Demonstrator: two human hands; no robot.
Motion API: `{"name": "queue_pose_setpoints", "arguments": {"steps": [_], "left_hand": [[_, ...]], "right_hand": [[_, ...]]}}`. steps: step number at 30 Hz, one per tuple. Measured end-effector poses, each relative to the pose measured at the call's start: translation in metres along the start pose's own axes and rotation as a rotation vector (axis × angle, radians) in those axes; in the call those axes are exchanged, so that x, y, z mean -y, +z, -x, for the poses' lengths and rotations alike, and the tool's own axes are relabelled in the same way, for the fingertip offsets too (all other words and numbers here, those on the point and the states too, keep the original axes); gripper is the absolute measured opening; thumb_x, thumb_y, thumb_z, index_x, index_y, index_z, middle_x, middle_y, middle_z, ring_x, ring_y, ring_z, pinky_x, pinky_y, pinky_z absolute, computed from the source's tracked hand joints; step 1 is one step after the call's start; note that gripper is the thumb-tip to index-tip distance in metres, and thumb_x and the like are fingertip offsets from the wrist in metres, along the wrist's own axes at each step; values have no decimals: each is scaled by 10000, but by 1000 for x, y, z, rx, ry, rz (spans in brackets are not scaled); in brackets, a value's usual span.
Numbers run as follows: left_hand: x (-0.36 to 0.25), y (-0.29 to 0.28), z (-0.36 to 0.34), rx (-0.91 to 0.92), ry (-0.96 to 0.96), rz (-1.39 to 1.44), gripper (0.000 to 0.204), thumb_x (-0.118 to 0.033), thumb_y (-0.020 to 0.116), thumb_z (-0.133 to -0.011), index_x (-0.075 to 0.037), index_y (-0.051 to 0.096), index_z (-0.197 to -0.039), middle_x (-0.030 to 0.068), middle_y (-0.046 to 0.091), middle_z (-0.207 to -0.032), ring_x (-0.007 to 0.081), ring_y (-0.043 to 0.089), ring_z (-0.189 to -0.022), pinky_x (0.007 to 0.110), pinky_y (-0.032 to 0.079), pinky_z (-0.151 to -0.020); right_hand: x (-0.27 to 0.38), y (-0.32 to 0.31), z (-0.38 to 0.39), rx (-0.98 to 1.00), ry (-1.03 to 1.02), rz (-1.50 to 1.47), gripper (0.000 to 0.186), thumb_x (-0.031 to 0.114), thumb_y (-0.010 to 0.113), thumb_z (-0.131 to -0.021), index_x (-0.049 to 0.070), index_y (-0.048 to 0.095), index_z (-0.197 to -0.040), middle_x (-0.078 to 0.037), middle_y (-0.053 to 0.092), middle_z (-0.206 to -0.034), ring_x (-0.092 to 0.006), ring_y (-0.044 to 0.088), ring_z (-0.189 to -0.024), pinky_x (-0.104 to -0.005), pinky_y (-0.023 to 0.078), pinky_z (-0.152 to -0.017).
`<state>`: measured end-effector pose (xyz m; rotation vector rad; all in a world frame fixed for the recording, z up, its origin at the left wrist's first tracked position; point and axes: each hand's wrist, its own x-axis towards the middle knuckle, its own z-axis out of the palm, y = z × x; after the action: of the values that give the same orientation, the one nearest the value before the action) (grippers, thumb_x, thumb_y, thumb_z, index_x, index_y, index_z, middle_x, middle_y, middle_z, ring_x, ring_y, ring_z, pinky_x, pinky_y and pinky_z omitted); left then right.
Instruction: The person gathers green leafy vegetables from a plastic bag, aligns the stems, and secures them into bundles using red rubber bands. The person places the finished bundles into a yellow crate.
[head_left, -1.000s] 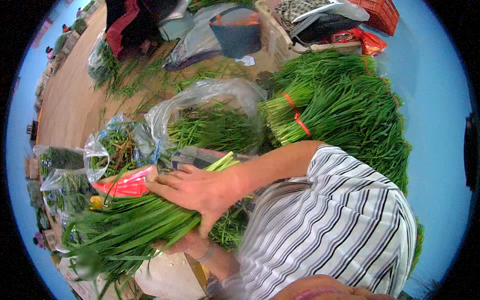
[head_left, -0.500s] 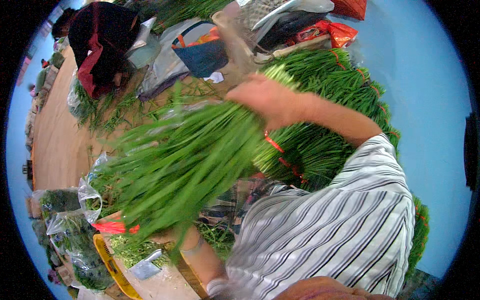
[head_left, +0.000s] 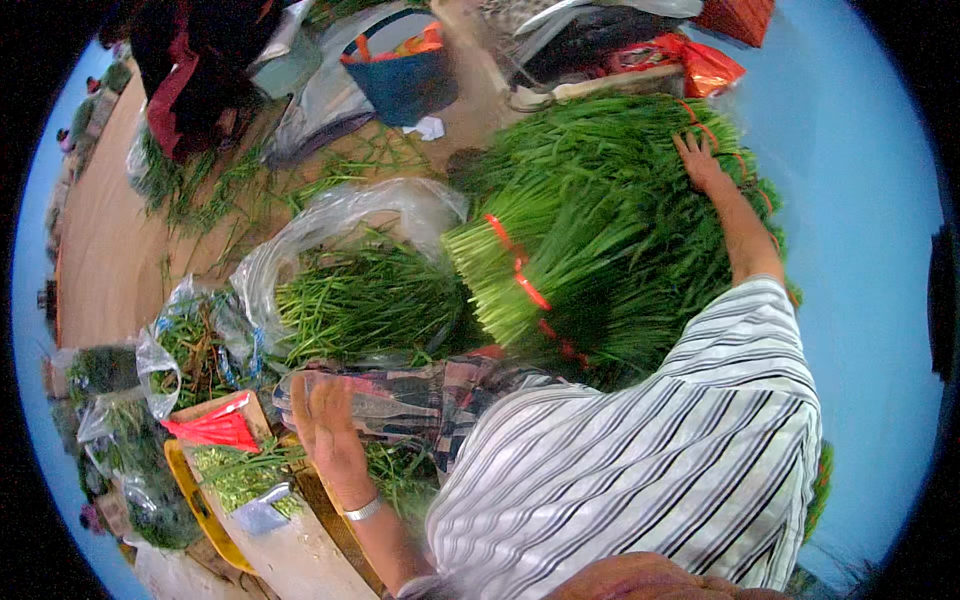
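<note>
Several red-banded bundles of long green leaves [head_left: 620,210] lay piled directly beneath the spread, ungripping fingers of the right hand [head_left: 704,166], while the left hand [head_left: 335,443], empty and unclenched, was well apart from them.

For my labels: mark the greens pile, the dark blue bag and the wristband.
Greens pile [head_left: 620,225]: head view, leaves near its middle.
Dark blue bag [head_left: 405,85]: head view, side wall.
Wristband [head_left: 363,510]: head view, middle of the band.
</note>
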<state>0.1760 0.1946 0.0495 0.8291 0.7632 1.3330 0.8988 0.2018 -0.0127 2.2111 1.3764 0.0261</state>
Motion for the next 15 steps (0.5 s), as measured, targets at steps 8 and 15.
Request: {"name": "queue_pose_setpoints", "arguments": {"steps": [8,15], "left_hand": [[1,-27,28,-183,-65,60,815,-257,708,-762,-7,242,-1383,138,531,-1174,255,521,-1071,376,456,-891],[0,-26,28,-192,-20,34,796,-252,695,-763,-10,255,-1381,137,537,-1166,244,534,-1042,358,462,-872]], "right_hand": [[17,21,-15,24,108,-97,713,60,397,-877,300,28,-1439,-64,6,-1513,-451,98,-1339,-709,265,-933],[0,24,-35,33,89,66,570,159,355,-899,289,159,-1419,-139,287,-1414,-461,333,-1229,-653,390,-851]]}}
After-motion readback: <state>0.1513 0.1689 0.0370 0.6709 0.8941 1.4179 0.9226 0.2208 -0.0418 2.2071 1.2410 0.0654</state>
